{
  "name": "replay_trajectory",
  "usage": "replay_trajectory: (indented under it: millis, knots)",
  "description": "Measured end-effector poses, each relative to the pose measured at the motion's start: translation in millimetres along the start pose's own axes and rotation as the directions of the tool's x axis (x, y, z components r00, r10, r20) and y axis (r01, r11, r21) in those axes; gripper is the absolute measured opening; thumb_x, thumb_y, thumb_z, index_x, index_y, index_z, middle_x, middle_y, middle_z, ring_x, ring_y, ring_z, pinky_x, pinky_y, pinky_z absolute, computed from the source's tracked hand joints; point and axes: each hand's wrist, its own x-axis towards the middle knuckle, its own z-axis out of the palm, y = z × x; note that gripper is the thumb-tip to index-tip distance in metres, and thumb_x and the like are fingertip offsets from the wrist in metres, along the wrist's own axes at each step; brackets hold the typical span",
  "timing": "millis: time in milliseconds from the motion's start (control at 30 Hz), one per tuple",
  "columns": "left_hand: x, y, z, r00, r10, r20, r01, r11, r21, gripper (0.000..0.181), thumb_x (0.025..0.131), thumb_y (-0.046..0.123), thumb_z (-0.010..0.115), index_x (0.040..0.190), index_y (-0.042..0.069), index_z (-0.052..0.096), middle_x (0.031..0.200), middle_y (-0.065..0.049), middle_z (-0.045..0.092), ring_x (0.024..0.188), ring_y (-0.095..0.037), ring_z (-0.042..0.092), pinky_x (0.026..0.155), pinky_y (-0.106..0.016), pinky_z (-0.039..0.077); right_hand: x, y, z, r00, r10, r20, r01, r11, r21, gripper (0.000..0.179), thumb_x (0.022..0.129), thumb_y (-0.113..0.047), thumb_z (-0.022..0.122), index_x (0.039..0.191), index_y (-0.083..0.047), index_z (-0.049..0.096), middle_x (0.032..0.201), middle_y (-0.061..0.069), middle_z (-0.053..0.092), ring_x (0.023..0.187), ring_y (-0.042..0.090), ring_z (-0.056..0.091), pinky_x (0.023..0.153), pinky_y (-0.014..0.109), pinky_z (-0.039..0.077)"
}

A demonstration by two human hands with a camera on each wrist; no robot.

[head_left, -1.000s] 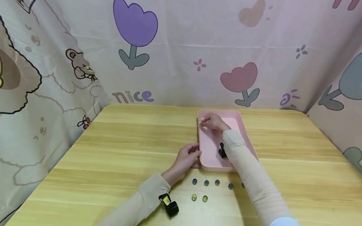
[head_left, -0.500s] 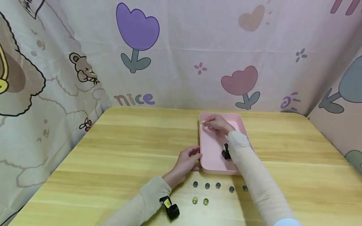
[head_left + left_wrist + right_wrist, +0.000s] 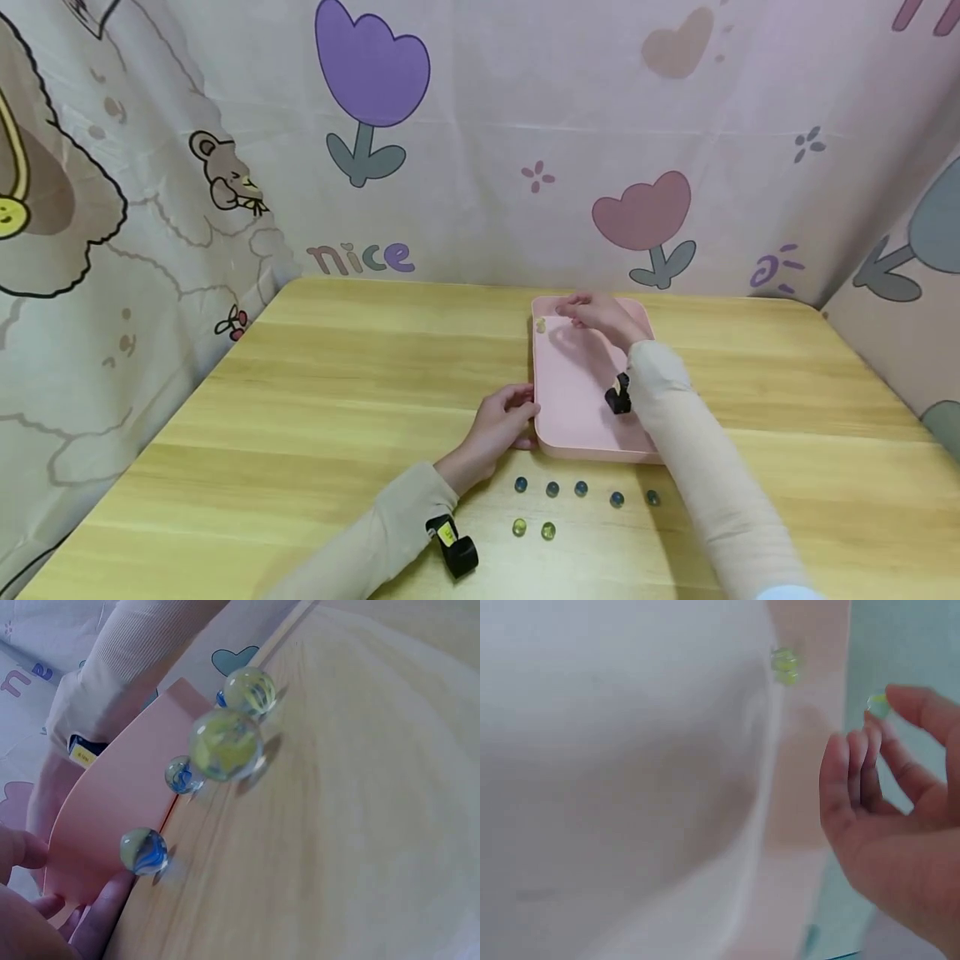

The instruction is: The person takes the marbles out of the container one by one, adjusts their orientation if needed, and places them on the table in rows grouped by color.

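A pink tray (image 3: 581,454) lies on the table. My left hand (image 3: 491,429) holds its left wall near the front corner, thumb at the rim and other fingers lower down. Above the tray's far end, my right hand (image 3: 600,318) pinches a yellow-green marble (image 3: 877,706) between thumb and index finger, the other fingers curled. Yellow-green marbles (image 3: 784,666) sit together inside the tray at its far left corner. In front of the tray, several blue marbles (image 3: 581,489) form a loose row, with two yellow-green marbles (image 3: 548,531) nearer me.
Wooden tabletop (image 3: 360,375) surrounds the tray. A printed curtain (image 3: 480,150) hangs behind the table and along its sides. Black wrist cameras (image 3: 457,552) are strapped at the sleeves.
My right hand has moved right, away from the tray's far left corner, exposing the yellow-green marbles there. My left hand stays at the tray wall; the view shifts slightly.
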Motion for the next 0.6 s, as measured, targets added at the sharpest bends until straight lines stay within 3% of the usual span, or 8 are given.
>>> replay_trajectory:
  millis: [67, 200, 400, 600]
  knots:
    - [0.8, -0.2, 0.2, 1.000, 0.002, -0.005, -0.002, 1.000, 0.002, 0.041, 0.092, 0.007, 0.059, 0.132, -0.002, 0.053, 0.115, -0.013, 0.058, 0.083, -0.018, 0.062, 0.062, -0.031, 0.061, -3.3, -4, -2, 0.999, -0.028, -0.045, 0.024, 0.995, -0.095, 0.029, 0.096, -0.016, 0.058, 0.115, 0.006, 0.061, 0.114, 0.019, 0.060, 0.103, 0.032, 0.054, 0.093, 0.041, 0.049]
    - [2.6, 1.6, 1.3, 1.000, 0.000, -0.002, 0.000, 1.000, 0.006, 0.041, 0.092, 0.006, 0.059, 0.132, -0.002, 0.053, 0.115, -0.013, 0.058, 0.082, -0.018, 0.062, 0.061, -0.030, 0.061, -12.5, -7, -9, 0.990, -0.088, -0.112, 0.057, 0.965, -0.254, 0.025, 0.094, -0.020, 0.060, 0.107, 0.000, 0.066, 0.105, 0.016, 0.063, 0.096, 0.027, 0.056, 0.081, 0.036, 0.049]
    - [0.6, 0.8, 2.3, 1.000, -0.006, -0.008, 0.006, 1.000, 0.007, 0.041, 0.092, 0.006, 0.059, 0.132, -0.002, 0.053, 0.115, -0.014, 0.058, 0.082, -0.018, 0.062, 0.060, -0.031, 0.061, -27.2, -12, -15, 0.977, -0.162, -0.138, 0.127, 0.964, -0.236, 0.024, 0.094, -0.020, 0.062, 0.106, 0.000, 0.066, 0.093, 0.015, 0.065, 0.085, 0.027, 0.058, 0.067, 0.030, 0.048]
    - [-1.8, 3.3, 2.6, 1.000, -0.015, -0.019, 0.016, 0.999, 0.042, 0.042, 0.092, 0.008, 0.059, 0.133, -0.001, 0.053, 0.117, -0.013, 0.059, 0.089, -0.020, 0.063, 0.062, -0.032, 0.061, -44.4, -28, -7, 0.961, -0.253, -0.108, 0.230, 0.954, -0.192, 0.023, 0.092, -0.022, 0.065, 0.105, -0.004, 0.068, 0.085, 0.006, 0.067, 0.080, 0.024, 0.061, 0.064, 0.030, 0.050]
